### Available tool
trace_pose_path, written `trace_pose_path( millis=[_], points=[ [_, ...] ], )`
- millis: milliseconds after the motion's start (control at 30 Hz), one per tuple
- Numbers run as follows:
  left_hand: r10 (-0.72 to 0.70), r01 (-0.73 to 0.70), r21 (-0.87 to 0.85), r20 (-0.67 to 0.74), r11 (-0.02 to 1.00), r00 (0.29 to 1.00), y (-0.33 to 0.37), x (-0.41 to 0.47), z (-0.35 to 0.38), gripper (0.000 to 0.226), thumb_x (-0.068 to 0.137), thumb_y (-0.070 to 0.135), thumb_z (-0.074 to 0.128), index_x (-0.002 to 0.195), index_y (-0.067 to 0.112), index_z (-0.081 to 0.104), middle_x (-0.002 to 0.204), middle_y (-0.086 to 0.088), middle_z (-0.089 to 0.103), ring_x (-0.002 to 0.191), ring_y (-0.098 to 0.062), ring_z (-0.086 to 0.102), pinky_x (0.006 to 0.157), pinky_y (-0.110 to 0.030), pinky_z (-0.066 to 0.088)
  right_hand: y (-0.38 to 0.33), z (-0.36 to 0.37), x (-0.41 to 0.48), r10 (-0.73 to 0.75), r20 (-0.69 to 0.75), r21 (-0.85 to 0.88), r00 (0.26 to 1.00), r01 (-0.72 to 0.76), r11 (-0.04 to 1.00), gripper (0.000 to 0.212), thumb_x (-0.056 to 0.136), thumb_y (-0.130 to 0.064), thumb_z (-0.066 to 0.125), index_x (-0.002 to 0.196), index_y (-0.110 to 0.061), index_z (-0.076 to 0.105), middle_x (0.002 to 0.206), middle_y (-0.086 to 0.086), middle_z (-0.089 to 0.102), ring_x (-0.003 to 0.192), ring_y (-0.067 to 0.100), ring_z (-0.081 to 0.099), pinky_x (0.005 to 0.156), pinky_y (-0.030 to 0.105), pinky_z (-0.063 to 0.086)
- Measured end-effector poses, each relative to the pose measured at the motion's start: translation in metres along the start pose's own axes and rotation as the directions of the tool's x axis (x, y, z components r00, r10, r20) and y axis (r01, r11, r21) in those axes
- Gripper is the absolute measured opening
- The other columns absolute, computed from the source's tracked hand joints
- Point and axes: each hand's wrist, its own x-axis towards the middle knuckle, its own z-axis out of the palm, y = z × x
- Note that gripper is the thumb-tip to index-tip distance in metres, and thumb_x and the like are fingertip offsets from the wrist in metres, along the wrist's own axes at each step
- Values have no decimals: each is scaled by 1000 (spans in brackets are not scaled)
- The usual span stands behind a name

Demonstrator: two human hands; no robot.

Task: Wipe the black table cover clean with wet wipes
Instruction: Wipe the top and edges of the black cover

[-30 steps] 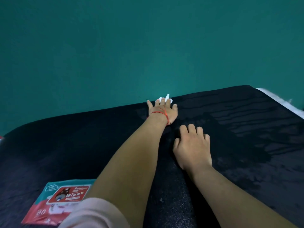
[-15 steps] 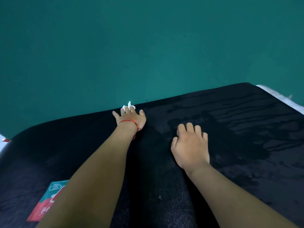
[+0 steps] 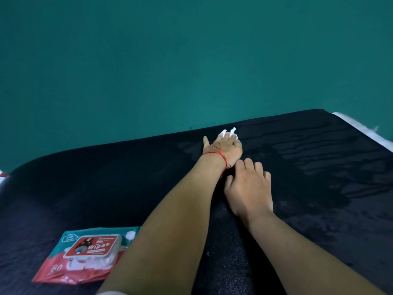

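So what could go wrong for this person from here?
1. The left hand presses the wipe right at the cover's far edge by the wall; another push could bump the fingers or drop the wipe behind.
2. The left forearm passes close over the pack and could nudge it.
3. The right hand rests by wet streaks and may smear them.

Two hands rest on one black table cover: the left hand near its far edge, the right hand just behind. One white wet wipe shows, one red thread, and one pack of wipes near the front-left corner.
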Motion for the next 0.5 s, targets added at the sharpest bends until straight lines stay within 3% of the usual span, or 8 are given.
trace_pose_path(
  millis=[167,333,400,500],
  points=[
    [-100,110,135,-74,985,992,-33,-18,0,67,105,45,6,168,24,12,175,10,-4,161,-12,0,122,-71,-8,-2,0,-1,-17,-49,13,999,17,1000,6,92,-30,52,94,-24,51,96,-5,49,94,20,44,83,40,41],
    [-361,372,210,-91,904,928,-78,-46,-8,72,104,50,3,168,17,4,176,-2,-4,162,-23,-2,122,-71,-8,-1,0,-2,-31,-50,11,998,31,999,5,96,-31,54,96,-26,52,96,-7,51,92,18,46,85,39,44],
    [-436,447,206,-98,870,894,-94,-60,-11,73,104,51,3,168,14,3,176,-7,-2,162,-24,-3,123,-69,-9,-2,0,-2,-38,-43,19,998,39,999,5,97,-31,53,97,-26,53,96,-7,51,92,18,47,86,39,44],
    [-436,446,129,-105,885,894,-105,-72,-12,72,104,49,6,168,14,7,176,-6,0,162,-20,-5,125,-65,-8,-1,-1,-2,-39,-37,42,999,41,998,4,97,-30,51,97,-26,52,95,-8,51,91,18,48,86,39,44]
  ],
)
